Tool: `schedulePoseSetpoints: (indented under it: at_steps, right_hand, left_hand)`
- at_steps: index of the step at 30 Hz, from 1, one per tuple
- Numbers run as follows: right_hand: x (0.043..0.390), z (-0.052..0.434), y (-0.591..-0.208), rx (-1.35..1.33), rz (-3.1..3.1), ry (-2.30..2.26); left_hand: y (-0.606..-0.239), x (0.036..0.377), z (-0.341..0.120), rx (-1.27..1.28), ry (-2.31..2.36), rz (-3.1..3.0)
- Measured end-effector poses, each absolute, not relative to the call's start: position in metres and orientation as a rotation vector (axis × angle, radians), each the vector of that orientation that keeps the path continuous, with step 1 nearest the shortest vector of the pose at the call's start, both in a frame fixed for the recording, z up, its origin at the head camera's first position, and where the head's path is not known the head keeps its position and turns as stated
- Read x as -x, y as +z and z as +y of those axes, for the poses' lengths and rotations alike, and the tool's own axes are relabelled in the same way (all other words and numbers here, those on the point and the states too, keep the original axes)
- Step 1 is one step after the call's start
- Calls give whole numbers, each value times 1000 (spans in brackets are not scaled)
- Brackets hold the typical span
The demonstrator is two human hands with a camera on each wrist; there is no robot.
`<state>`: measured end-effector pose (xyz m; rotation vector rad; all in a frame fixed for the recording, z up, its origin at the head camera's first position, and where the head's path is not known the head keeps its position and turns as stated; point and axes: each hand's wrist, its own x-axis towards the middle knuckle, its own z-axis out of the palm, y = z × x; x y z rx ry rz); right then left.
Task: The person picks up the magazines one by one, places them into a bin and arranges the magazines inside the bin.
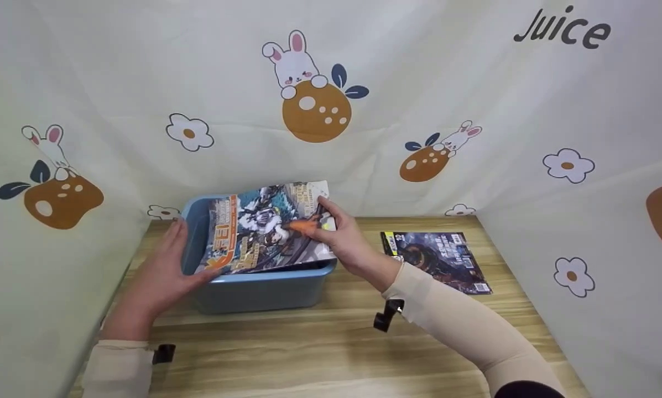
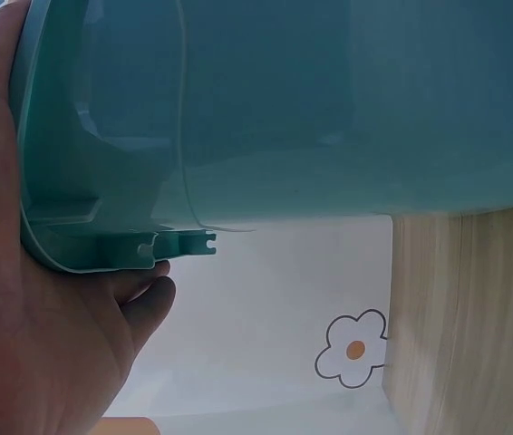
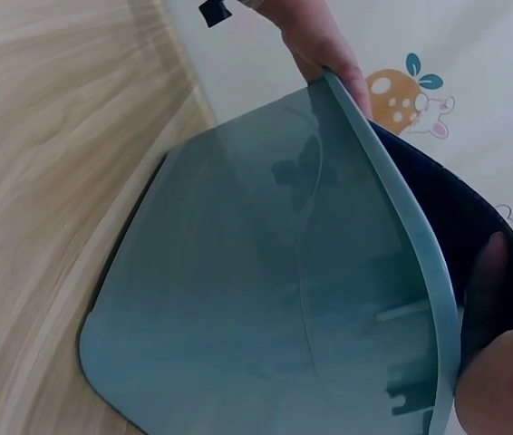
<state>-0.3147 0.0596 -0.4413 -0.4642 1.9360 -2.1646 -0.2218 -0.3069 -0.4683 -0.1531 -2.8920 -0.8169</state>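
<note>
A magazine (image 1: 261,232) with an illustrated cover lies tilted over the opening of a blue plastic bin (image 1: 259,293). My right hand (image 1: 350,243) pinches its right edge, thumb on the cover; the right wrist view shows a finger (image 3: 488,281) against the dark underside. My left hand (image 1: 162,276) grips the bin's left end, its thumb by the front rim near the magazine's lower left corner. In the left wrist view, fingertips (image 2: 150,308) curl below the rim beside the bin wall (image 2: 284,109). The bin's inside is mostly hidden beneath the magazine.
A second magazine (image 1: 447,262), dark-covered, lies flat on the wooden table (image 1: 286,354) right of the bin, partly behind my right forearm. A pale curtain (image 1: 225,72) with rabbits and flowers closes in the back and both sides.
</note>
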Motion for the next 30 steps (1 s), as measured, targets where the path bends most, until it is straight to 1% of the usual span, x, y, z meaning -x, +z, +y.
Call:
schedulePoseSetpoints:
  at_steps: [21, 30]
  right_hand:
    - [308, 34, -437, 466, 1905, -2147]
    - [306, 32, -438, 496, 2093, -2038]
  left_hand:
    - [-472, 222, -309, 172, -838, -2865]
    - [-471, 222, -310, 202, -851, -2845]
